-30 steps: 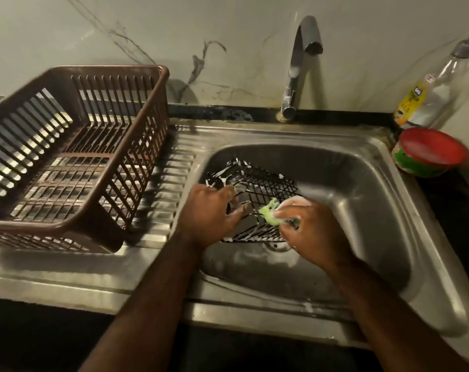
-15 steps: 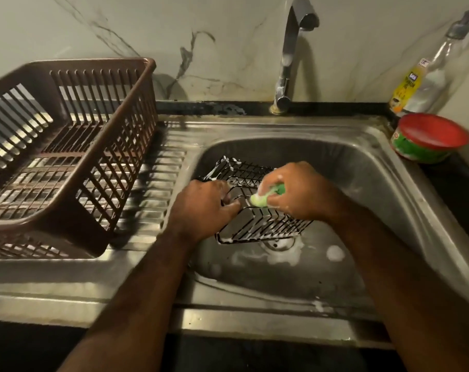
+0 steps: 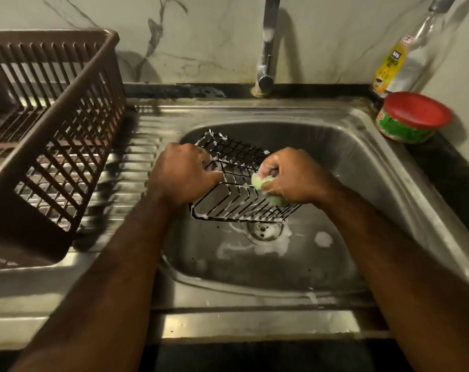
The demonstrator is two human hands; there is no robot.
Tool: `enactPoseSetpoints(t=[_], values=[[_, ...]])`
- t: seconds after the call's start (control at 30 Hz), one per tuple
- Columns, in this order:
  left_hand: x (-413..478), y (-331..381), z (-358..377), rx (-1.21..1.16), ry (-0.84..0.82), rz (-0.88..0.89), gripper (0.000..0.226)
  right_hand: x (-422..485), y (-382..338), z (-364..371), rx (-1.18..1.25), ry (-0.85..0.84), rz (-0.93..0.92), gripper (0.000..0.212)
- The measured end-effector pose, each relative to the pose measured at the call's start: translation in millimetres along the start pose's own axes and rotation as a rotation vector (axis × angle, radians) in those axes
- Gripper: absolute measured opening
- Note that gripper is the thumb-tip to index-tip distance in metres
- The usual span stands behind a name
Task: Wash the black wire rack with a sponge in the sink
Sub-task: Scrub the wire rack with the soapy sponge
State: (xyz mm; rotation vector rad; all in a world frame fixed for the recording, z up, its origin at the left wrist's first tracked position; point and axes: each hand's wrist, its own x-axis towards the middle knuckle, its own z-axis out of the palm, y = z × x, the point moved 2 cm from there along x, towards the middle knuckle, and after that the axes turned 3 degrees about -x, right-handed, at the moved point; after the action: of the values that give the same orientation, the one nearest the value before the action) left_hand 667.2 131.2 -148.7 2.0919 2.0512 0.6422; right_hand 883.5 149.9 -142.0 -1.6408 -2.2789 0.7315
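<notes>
The black wire rack [image 3: 234,196], streaked with white foam, is held tilted above the drain inside the steel sink [image 3: 362,167]. My left hand [image 3: 181,175] grips its left rim. My right hand [image 3: 292,178] holds a soapy green sponge [image 3: 258,181] and presses it against the rack's right side. Part of the sponge also shows below my fingers. The rack's right edge is hidden behind my right hand.
A brown plastic dish basket [image 3: 66,124] stands on the ribbed drainboard at the left. The tap [image 3: 266,49] rises behind the sink. A red-lidded green tub [image 3: 410,119] and a clear soap bottle [image 3: 405,55] stand at the back right. Foam patches lie around the drain [image 3: 264,232].
My right hand with the sponge went from the rack's near right corner up to its top, then back toward its right side. The camera has moved closer. My left hand keeps its grip.
</notes>
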Motion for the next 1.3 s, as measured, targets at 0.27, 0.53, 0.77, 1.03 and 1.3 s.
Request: enactPoseSetpoints(t=[0.27, 0.53, 0.77, 1.03, 1.3], values=[[-2, 8, 0, 0.024, -0.033, 0.004, 0.035, -8, -12, 0, 0.010, -0.047, -0.171, 0.024], [-2, 10, -1, -0.011, -0.046, -0.007, 0.025, 5, 57, -1, -0.272, -0.029, 0.302, 0.024], [0, 15, -4, -0.059, -0.057, -0.008, 0.035, 10, 35, 6, -0.066, -0.050, 0.280, 0.012], [2, 9, -6, -0.069, -0.035, -0.034, 0.036, 3, 6, 10, 0.016, 0.013, 0.108, 0.015], [2, 12, -7, -0.074, 0.020, -0.077, 0.034, 2, 10, -2, 0.099, -0.052, 0.072, 0.021]])
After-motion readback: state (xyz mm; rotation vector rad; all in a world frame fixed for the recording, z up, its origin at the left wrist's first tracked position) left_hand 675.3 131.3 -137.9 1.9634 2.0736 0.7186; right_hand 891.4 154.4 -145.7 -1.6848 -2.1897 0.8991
